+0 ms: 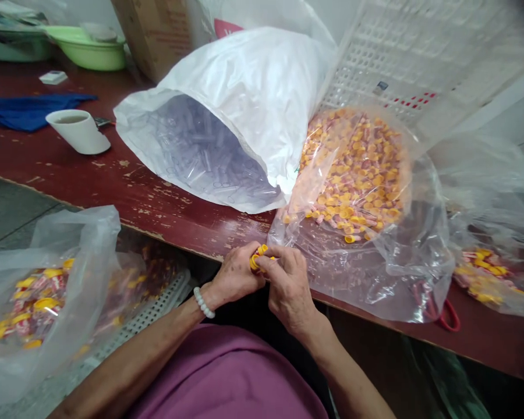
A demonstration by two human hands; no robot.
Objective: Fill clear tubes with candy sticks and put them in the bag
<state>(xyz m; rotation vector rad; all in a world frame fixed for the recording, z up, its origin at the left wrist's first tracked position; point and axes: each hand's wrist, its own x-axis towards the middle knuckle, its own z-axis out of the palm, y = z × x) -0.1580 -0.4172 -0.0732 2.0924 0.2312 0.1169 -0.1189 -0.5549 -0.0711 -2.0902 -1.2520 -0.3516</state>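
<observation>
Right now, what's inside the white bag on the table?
Through the mouth of the white bag, many small clear tubes show. Whatever lies deeper is covered by its upper side.

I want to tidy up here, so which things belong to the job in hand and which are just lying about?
Likely the job's:
held yellow pieces
white sack
clear bag beside it
bag at lower left

Probably just lying about:
cup
blue cloth
light green basin
</observation>
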